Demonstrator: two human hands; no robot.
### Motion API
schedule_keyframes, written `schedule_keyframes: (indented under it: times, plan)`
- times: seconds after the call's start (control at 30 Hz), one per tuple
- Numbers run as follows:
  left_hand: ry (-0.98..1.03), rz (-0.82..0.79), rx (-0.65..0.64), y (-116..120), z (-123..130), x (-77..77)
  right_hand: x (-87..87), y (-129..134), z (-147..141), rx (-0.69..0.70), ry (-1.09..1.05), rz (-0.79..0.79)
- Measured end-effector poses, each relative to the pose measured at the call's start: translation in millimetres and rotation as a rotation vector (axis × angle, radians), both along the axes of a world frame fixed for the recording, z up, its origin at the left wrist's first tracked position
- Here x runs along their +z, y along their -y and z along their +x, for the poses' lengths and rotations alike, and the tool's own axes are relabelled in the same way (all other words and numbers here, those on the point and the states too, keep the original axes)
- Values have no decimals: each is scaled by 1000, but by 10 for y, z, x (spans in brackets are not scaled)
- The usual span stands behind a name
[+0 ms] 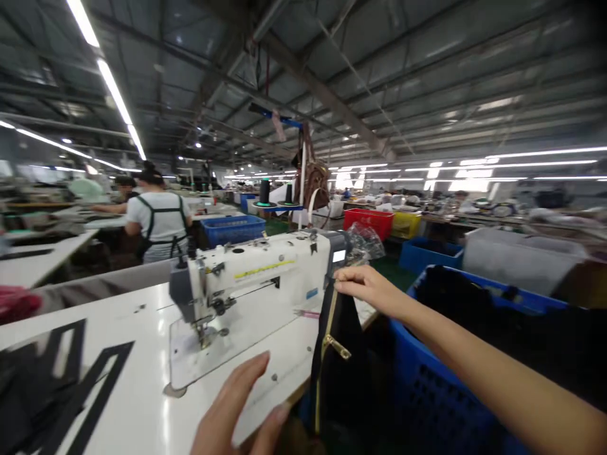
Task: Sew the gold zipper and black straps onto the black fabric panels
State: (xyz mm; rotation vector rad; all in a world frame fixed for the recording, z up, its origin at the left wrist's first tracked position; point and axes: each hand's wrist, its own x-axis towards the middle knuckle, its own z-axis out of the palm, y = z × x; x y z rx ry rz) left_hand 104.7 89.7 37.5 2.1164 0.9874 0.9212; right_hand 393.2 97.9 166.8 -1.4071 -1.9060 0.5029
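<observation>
My right hand (363,287) pinches the top end of a black fabric piece (348,328), which hangs down beside the table edge. A gold zipper runs along the fabric, and its gold pull (337,346) dangles partway down. My left hand (241,404) is low in the middle with thumb and fingers apart, holding nothing, over the front edge of the white table (142,379). A white sewing machine (265,272) stands on that table, left of the fabric. Small pink-handled snips (309,313) lie behind the fabric, near the machine's base.
Black cut pieces (61,379) lie at the table's left. A blue crate (427,373) with dark material stands at the right. Thread cones (264,191) rise behind the machine. A person (159,218) with their back turned is at the left; more crates stand behind.
</observation>
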Motion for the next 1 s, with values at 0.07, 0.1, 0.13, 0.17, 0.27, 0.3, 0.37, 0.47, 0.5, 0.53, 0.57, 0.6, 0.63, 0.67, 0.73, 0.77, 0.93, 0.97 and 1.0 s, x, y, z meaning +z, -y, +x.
schedule_keyframes:
  times: [0.07,0.1,0.13,0.17,0.27,0.3,0.37,0.47,0.5,0.53,0.57,0.6,0.63,0.67,0.73,0.77,0.93,0.97,1.0]
  plan:
    - [145,-201,50,101,111,82,-143,-68,-364,85,-1,-3]
    - [226,-320,39,123,149,114,-209,-93,-513,117,-2,4]
    - [289,-418,20,135,159,136,-270,-117,-637,139,-1,18]
    - [337,-506,2,143,140,147,-328,-142,-736,154,1,35]
    - [421,-686,16,179,-28,111,-494,-251,-923,186,27,80]
    - [442,-707,39,194,-87,80,-551,-305,-967,201,41,87]
    - [485,-683,96,219,-167,-15,-670,-435,-1055,241,72,95]
    - [499,-611,180,246,-208,-232,-872,-661,-1206,315,113,112]
    - [492,-616,197,258,-221,-311,-954,-733,-1260,335,124,115]
    - [481,-632,208,274,-243,-384,-1044,-796,-1313,351,134,116]
    - [455,-649,216,291,-278,-440,-1144,-849,-1366,362,146,112]
    - [403,-651,222,305,-327,-473,-1252,-890,-1416,370,159,105]
    - [309,-622,232,313,-387,-478,-1363,-920,-1464,377,175,94]
    - [172,-558,259,307,-455,-454,-1473,-939,-1510,387,193,84]
    - [-175,-343,335,233,-590,-340,-1666,-961,-1598,412,230,70]
    - [-335,-227,362,162,-645,-268,-1738,-973,-1640,426,248,69]
    - [-620,-18,31,-344,-717,-98,-1841,-1139,-1838,462,333,86]
    - [-635,-17,-1,-421,-704,-112,-1826,-1180,-1860,456,347,78]
    - [-648,-11,-10,-477,-689,-131,-1804,-1214,-1864,442,357,65]
